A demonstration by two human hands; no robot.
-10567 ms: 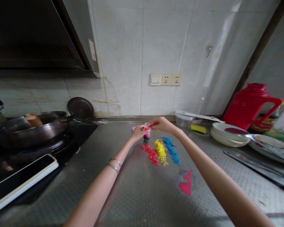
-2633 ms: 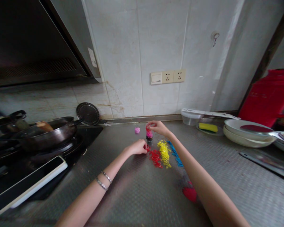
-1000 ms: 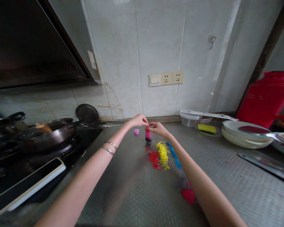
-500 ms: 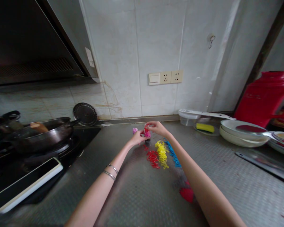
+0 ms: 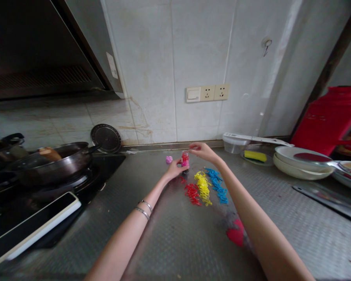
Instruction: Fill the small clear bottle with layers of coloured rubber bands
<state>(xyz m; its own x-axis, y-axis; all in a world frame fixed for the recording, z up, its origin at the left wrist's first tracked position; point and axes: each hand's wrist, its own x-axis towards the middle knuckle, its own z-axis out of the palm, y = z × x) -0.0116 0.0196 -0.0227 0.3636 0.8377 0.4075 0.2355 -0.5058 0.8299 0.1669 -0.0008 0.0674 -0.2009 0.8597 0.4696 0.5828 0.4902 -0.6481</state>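
Observation:
A small clear bottle with pink and red contents stands on the steel counter. My left hand curls around its base. My right hand hovers just right of the bottle's top with its fingertips pinched; whether they hold anything is too small to make out. In front of the bottle lie three small piles of rubber bands: red, yellow and blue. A pink cap rests left of the bottle.
A dark wok sits on the stove at left, with a phone lying near the stove's front. At right are stacked white plates, a yellow sponge, a red thermos and a clear tub. A red patch marks the counter.
Over the last second my left hand came down from beside the bottle's top to grip its base. My right hand lifted slightly off the bottle's mouth.

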